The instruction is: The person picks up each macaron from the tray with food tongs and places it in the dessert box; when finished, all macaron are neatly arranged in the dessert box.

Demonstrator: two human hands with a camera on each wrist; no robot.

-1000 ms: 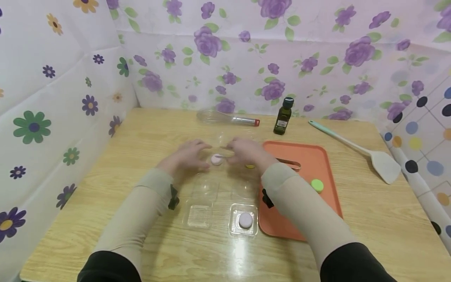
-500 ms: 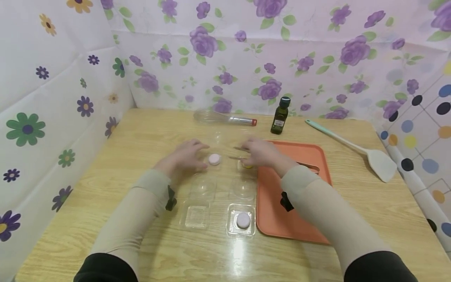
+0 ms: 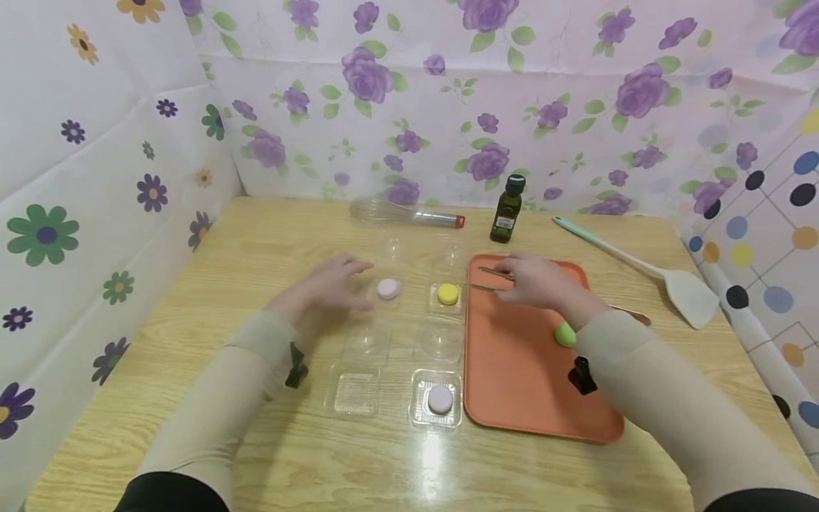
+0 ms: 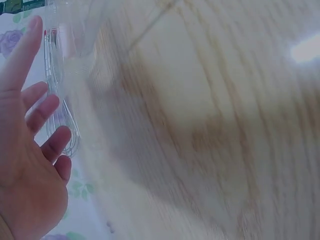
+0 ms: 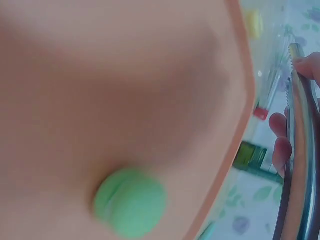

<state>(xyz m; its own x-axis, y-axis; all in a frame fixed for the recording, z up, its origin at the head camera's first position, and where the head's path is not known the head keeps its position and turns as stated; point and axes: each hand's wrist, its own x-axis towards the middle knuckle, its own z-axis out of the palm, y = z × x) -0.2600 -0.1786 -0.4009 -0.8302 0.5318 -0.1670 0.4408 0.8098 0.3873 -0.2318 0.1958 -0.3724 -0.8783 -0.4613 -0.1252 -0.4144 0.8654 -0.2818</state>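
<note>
My right hand (image 3: 536, 281) grips metal food tongs (image 5: 311, 210) over the orange tray (image 3: 521, 387); their two tips stand apart with nothing between them. On that tray sits a green macaron (image 3: 564, 334), partly behind my right forearm in the head view. My left hand (image 3: 331, 286) hovers with fingers spread, left of a pale pink macaron (image 3: 387, 289) in a clear plastic box. Beside that, a yellow macaron (image 3: 447, 294) sits in another clear box. A lilac macaron (image 3: 440, 400) lies in the near right box, and the near left clear box (image 3: 355, 393) contains nothing.
Clear lids (image 3: 440, 343) stand raised behind the boxes. Along the back lie a whisk (image 3: 403, 213) and an upright dark green bottle (image 3: 507, 211). A white spatula (image 3: 687, 295) lies right of the tray. Flowered sheets line the back and left sides.
My right hand has moved right with the tongs, from beside the pink macaron to above the tray. The yellow macaron is now uncovered. My left hand has drawn slightly left, away from the pink macaron.
</note>
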